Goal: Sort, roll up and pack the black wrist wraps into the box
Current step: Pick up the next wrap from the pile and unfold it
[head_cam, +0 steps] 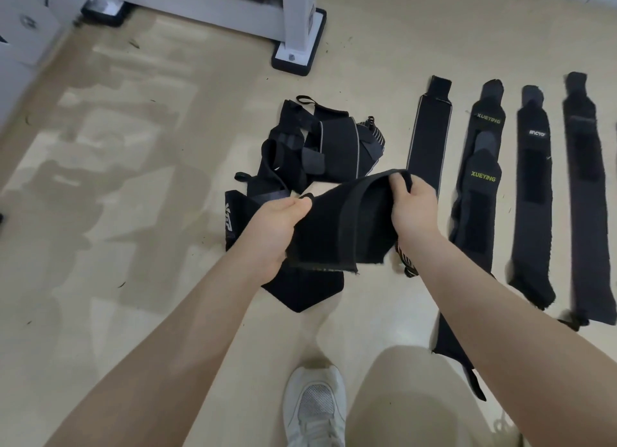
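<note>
Sorting is the step going on, I think. Both hands are holding one black wrap (340,219) up over the floor (133,179), above the messy pile (310,146). The left hand (277,226) is pinching its left end with curled fingers. The right hand (414,206) is gripping its top right corner. Next, it probably needs pulling straight and laying beside the row of flat wraps (531,196) on the right. No box is showing.

"XUEYING" stands in yellow-green letters twice on the second flat wrap (477,166), once near its far end and once at its middle. The third flat wrap (532,193) bears a small white logo, too blurred to read. White letters on a wrap in the pile (230,219) are illegible.
</note>
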A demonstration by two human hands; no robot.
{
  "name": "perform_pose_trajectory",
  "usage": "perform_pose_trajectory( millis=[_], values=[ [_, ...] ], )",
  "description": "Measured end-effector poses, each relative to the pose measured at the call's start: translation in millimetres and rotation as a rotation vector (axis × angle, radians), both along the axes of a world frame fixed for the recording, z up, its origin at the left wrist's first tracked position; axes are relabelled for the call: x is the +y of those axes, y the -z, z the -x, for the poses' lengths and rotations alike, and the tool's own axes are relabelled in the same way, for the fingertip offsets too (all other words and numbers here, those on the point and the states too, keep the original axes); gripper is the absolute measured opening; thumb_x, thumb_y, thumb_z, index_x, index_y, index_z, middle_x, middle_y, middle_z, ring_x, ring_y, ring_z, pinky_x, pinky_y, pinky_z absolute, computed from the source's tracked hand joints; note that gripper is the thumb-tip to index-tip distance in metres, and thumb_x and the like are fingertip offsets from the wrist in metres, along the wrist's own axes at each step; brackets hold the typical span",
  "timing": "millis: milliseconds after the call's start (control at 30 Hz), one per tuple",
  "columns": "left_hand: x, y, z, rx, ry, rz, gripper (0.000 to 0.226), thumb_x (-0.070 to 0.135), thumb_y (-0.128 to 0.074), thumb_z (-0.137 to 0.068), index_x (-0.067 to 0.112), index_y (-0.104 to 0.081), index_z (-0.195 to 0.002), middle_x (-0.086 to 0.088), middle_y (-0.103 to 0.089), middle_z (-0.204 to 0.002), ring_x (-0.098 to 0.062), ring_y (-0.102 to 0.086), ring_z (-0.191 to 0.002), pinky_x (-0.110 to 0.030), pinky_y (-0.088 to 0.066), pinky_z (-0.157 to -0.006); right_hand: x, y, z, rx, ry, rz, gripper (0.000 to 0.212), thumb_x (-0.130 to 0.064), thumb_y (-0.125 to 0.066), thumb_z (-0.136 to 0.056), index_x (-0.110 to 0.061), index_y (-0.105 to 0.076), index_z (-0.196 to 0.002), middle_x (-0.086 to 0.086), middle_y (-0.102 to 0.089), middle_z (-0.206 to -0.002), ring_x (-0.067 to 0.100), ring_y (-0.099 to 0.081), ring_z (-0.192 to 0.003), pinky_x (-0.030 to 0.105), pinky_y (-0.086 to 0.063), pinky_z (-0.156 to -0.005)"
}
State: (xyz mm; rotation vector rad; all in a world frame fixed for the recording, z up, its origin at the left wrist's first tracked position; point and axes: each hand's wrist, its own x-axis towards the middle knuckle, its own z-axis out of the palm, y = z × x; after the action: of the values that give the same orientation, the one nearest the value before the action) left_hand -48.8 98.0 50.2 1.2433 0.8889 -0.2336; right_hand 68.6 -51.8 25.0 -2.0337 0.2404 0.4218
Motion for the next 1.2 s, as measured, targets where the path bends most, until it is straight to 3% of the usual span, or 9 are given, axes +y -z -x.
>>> perform_pose_trajectory(
  millis=[233,333,433,567,667,733,900,1000,1200],
  values=[
    [-23,-11,-22,0.047,-0.125,0.085,0.022,0.027,-0.046,-0.098,0.018,-0.065,-0.103,-0.005,-0.067,-0.109,-0.024,-0.061,-0.105,-0.044,-0.048,-0.096,-14,19,0,-0.033,-0.332,0.568,0.037,-0.028,-0.046,-0.097,-0.013,-0.045,-0.131,0.013,-0.046,-0.133,0.034,-0.043,-0.120,0.042,-0.036,-0.096],
    [-23,-11,-33,0.105,-0.321,0.249,0.020,0.026,-0.049,-0.097,0.017,-0.063,-0.109,-0.008,-0.068,-0.107,-0.029,-0.063,-0.100,-0.045,-0.052,-0.088,-16,-2,12,-0.155,-0.404,0.192,0.026,-0.027,-0.048,-0.097,-0.029,-0.054,-0.122,-0.007,-0.056,-0.123,0.006,-0.049,-0.115,0.023,-0.039,-0.096],
    [-18,-9,-40,0.172,-0.432,0.314,0.026,0.027,-0.052,-0.095,0.014,-0.060,-0.117,-0.012,-0.067,-0.110,-0.034,-0.063,-0.100,-0.050,-0.051,-0.090,-15,-14,28,0.362,-0.518,-0.307,0.036,-0.033,-0.030,-0.103,-0.040,-0.062,-0.090,-0.025,-0.069,-0.080,-0.014,-0.061,-0.082,0.004,-0.043,-0.076],
    [-12,-6,-42,-0.058,-0.450,0.436,0.042,0.038,-0.040,-0.100,0.010,-0.056,-0.126,-0.013,-0.063,-0.123,-0.029,-0.060,-0.113,-0.047,-0.045,-0.100,-21,-2,31,0.392,-0.547,-0.479,0.017,-0.017,-0.053,-0.094,-0.017,-0.063,-0.109,-0.002,-0.071,-0.104,0.013,-0.065,-0.099,0.028,-0.050,-0.089],
    [-22,-8,-28,-0.127,-0.111,0.281,0.040,0.048,-0.039,-0.097,0.020,-0.060,-0.118,-0.002,-0.068,-0.117,-0.017,-0.063,-0.110,-0.037,-0.047,-0.098,-13,-13,22,0.397,-0.303,-0.658,0.024,-0.011,-0.048,-0.097,-0.008,-0.059,-0.117,0.007,-0.068,-0.110,0.019,-0.064,-0.101,0.035,-0.053,-0.088],
    [-33,-6,-19,-0.111,0.062,0.162,0.027,0.036,-0.047,-0.097,0.019,-0.061,-0.114,-0.003,-0.069,-0.114,-0.018,-0.066,-0.103,-0.037,-0.051,-0.093,-6,-22,15,0.398,-0.266,-0.694,0.026,-0.017,-0.042,-0.100,-0.009,-0.057,-0.119,0.006,-0.067,-0.111,0.017,-0.063,-0.102,0.032,-0.052,-0.088],
    [-32,-9,-18,-0.118,-0.122,0.120,0.023,0.023,-0.047,-0.098,0.009,-0.064,-0.108,-0.007,-0.072,-0.095,-0.010,-0.061,-0.059,-0.019,-0.050,-0.055,-5,-27,21,0.349,-0.482,-0.463,0.035,-0.045,-0.032,-0.100,-0.022,-0.058,-0.108,-0.023,-0.065,-0.095,-0.018,-0.057,-0.087,0.006,-0.041,-0.083],
    [-28,-19,-20,-0.172,-0.131,0.133,0.018,0.023,-0.050,-0.097,0.012,-0.063,-0.092,0.002,-0.065,-0.073,-0.010,-0.055,-0.060,-0.021,-0.047,-0.055,-13,-20,21,0.576,-0.259,-0.669,0.066,-0.062,-0.020,-0.094,-0.016,-0.054,-0.127,0.000,-0.068,-0.110,0.018,-0.063,-0.107,0.041,-0.042,-0.104],
    [-31,-31,-4,-0.217,0.364,0.031,0.016,0.010,-0.049,-0.095,0.014,-0.064,-0.090,-0.002,-0.069,-0.066,-0.007,-0.061,-0.055,-0.018,-0.046,-0.050,-3,-20,5,0.677,0.139,-0.736,0.057,-0.053,-0.035,-0.096,-0.008,-0.059,-0.122,0.015,-0.067,-0.115,0.030,-0.064,-0.101,0.038,-0.051,-0.084]
  ],
)
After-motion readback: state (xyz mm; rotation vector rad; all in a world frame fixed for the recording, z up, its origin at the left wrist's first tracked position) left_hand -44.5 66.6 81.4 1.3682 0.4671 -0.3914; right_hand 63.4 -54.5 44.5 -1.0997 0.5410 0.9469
